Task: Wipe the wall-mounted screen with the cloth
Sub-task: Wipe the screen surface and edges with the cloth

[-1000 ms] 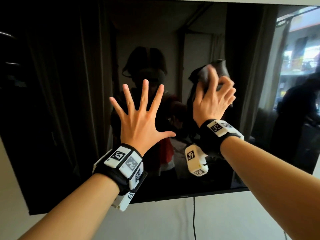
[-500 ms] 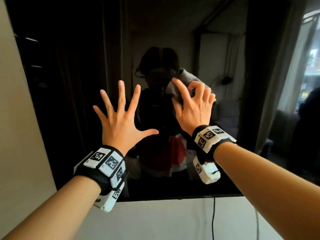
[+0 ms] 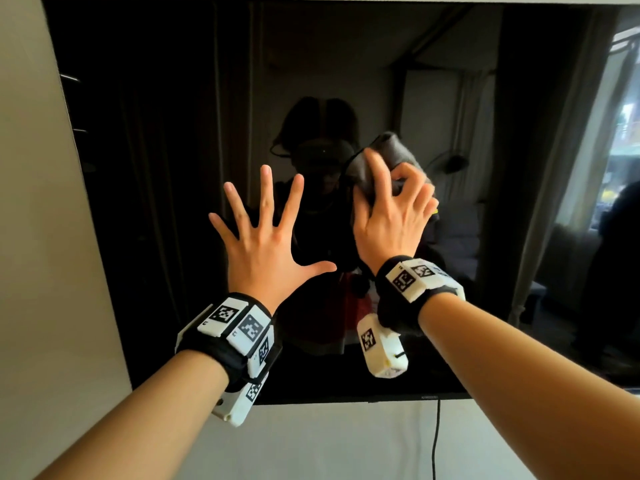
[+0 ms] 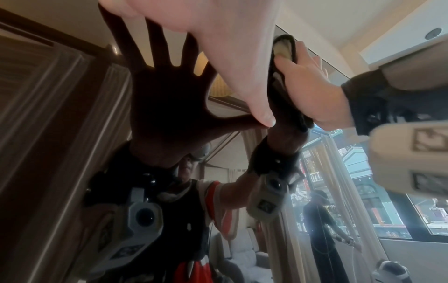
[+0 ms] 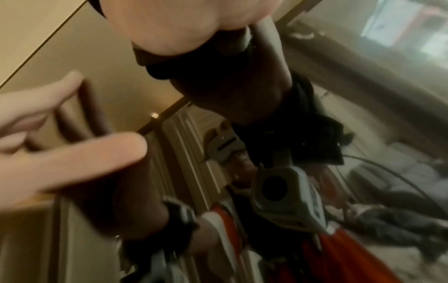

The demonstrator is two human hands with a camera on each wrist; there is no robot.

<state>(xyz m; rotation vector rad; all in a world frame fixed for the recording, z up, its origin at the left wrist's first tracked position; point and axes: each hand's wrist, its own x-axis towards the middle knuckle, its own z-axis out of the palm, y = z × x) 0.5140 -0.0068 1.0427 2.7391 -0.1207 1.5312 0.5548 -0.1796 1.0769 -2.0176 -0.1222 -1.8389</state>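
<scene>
Against the dark glossy screen (image 3: 156,168), the right hand (image 3: 391,220) bunches a grey cloth (image 3: 388,161).

Across the last second the right hand (image 3: 391,216), with the dark cloth (image 3: 388,161) bunched under its fingers (image 3: 408,181), has swept over the screen (image 3: 156,168) from far right of the reflected head to just right of it. Half a second ago the cloth lay across that reflection; now it sits slightly higher and further right. The left hand (image 3: 266,244), spread flat, has shifted leftward on the screen with the view.
</scene>
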